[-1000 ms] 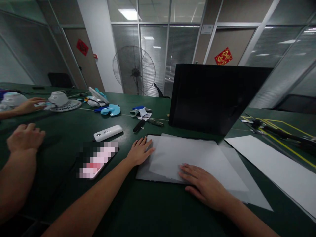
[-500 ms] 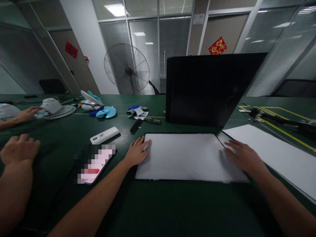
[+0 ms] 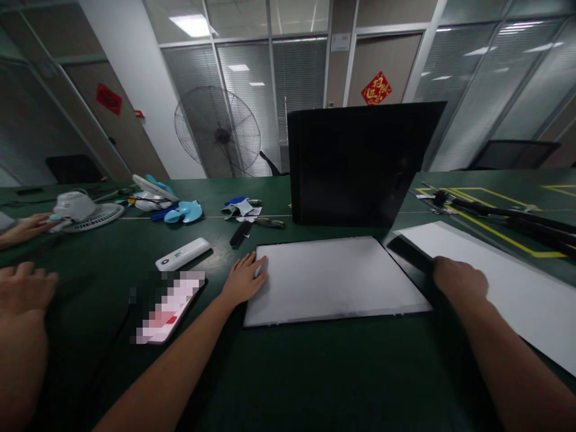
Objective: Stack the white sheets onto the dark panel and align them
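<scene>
A white rectangular panel (image 3: 328, 279) with a thin black border lies flat on the green table in front of me. My left hand (image 3: 245, 276) rests on its left edge, fingers stretched out and the thumb over the white surface. Off the panel's right side, my right hand (image 3: 461, 282) is closed round one end of a dark flat strip (image 3: 410, 251). The strip points away from me to the left, between the panel and a larger white sheet (image 3: 504, 273). Blur hides the strip's exact kind.
A large black screen (image 3: 351, 168) stands tilted behind the panel. Leftward lie a phone (image 3: 173, 309), a white power bank (image 3: 183, 254), a black-handled tool (image 3: 240, 234) and blue fan blades (image 3: 184, 212). Another person's hands (image 3: 27, 288) are at far left. Black bars (image 3: 508, 216) lie at right.
My right hand has left the panel's right edge, moved right and closed on the dark strip. My left hand stays on the left edge. The view has shifted slightly, and the panel appears turned a little.
</scene>
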The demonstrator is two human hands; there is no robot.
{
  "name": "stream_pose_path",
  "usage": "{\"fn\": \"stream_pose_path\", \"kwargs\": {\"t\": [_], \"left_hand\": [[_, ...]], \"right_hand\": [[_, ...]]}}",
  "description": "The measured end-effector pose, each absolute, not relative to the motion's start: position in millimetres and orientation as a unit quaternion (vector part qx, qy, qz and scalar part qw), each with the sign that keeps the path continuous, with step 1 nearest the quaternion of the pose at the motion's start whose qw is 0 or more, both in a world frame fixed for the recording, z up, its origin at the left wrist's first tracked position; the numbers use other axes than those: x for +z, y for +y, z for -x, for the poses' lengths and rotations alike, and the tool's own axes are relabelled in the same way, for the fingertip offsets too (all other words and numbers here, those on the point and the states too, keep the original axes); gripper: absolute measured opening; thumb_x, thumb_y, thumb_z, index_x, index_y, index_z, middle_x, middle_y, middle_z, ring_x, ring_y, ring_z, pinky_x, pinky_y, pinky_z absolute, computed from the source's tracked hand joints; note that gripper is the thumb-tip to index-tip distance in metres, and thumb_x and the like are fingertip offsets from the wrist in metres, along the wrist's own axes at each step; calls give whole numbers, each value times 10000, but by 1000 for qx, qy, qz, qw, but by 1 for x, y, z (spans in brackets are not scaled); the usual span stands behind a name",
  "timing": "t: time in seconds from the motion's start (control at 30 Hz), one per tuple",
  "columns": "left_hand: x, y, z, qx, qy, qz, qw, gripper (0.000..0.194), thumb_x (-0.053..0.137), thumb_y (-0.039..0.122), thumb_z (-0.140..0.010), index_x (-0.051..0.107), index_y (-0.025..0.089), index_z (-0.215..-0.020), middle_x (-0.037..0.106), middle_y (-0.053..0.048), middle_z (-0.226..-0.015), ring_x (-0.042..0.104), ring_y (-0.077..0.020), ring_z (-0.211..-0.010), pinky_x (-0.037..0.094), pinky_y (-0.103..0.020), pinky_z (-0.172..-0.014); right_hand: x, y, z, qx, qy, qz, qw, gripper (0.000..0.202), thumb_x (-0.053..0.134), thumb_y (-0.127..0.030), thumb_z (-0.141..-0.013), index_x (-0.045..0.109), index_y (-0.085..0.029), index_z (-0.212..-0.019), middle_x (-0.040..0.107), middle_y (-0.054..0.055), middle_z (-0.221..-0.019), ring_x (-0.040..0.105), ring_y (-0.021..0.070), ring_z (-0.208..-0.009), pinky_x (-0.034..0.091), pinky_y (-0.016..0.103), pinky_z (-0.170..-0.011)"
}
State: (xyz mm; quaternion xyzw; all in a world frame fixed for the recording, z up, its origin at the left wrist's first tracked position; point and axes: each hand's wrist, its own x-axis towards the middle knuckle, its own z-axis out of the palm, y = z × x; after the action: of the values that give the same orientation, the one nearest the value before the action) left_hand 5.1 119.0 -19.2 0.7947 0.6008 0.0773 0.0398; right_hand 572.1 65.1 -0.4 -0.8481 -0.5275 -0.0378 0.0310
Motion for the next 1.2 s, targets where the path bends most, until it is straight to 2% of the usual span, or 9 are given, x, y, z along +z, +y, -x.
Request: {"fn": "stream_pose_path", "kwargs": {"t": [0.1,0.2,0.4,0.57,0.67,0.8,0.93,1.07,1.2], "left_hand": [[-19,117,-6,81,602,-794,39,594,446,467,-1007,441,260,-1565,322,-110,-1670,286,-329,-1541,215,-526,-1235],[-18,115,-7,83,602,-793,40,596,450,476,-1005,442,269,-1564,321,-105,-1671,271,-331,-1546,213,-530,-1235],[-16,114,-8,89,605,-790,45,607,392,557,-1025,443,276,-1560,312,-99,-1673,269,-309,-1550,199,-522,-1240],[-15,114,-6,104,607,-785,68,695,262,675,-1031,400,273,-1581,288,-93,-1680,234,-284,-1564,178,-511,-1244],[-13,114,-6,101,606,-785,82,728,248,704,-1021,346,282,-1606,263,-91,-1688,222,-282,-1567,163,-508,-1248],[-13,114,-7,88,602,-790,79,842,360,778,-958,295,271,-1626,223,-118,-1696,196,-318,-1571,154,-527,-1244],[-15,115,-6,71,595,-797,70,901,513,764,-900,250,317,-1636,174,-114,-1709,172,-354,-1571,146,-567,-1235],[-13,113,-5,56,580,-809,77,678,554,566,-951,359,414,-1582,183,-41,-1717,163,-357,-1572,146,-587,-1231],[-12,114,-7,80,588,-801,75,538,549,448,-958,524,350,-1487,317,-57,-1677,222,-341,-1561,168,-572,-1239]], "right_hand": [[12,57,-556,-35,-537,843,12,458,344,-275,-940,736,-88,-1085,673,297,-1057,673,406,-943,486,505,-752],[23,51,-532,-34,-550,835,1,405,390,-298,-924,753,-136,-1002,691,265,-1031,691,403,-886,509,504,-710],[25,39,-451,-9,-696,718,-3,376,422,-371,-956,772,-240,-917,727,143,-883,702,320,-804,537,478,-739],[15,24,-389,27,-843,535,40,314,461,-333,-985,766,-289,-1040,749,55,-1039,684,229,-998,529,399,-946],[13,17,-371,43,-892,442,80,360,419,-291,-1017,744,-271,-1170,734,63,-1174,671,239,-1080,534,432,-982],[23,6,-359,105,-914,382,88,419,423,-274,-1021,648,-288,-1374,635,45,-1398,586,274,-1287,478,521,-1094],[34,3,-358,197,-922,322,81,473,418,-309,-1042,502,-369,-1504,526,-3,-1518,484,227,-1405,410,484,-1176],[14,27,-393,95,-876,459,114,526,419,-440,-1036,436,-340,-1552,445,35,-1582,426,272,-1449,334,561,-1208],[-15,59,-463,-41,-694,713,88,714,375,-566,-997,441,-110,-1543,397,218,-1581,392,412,-1444,347,656,-1145]]}}
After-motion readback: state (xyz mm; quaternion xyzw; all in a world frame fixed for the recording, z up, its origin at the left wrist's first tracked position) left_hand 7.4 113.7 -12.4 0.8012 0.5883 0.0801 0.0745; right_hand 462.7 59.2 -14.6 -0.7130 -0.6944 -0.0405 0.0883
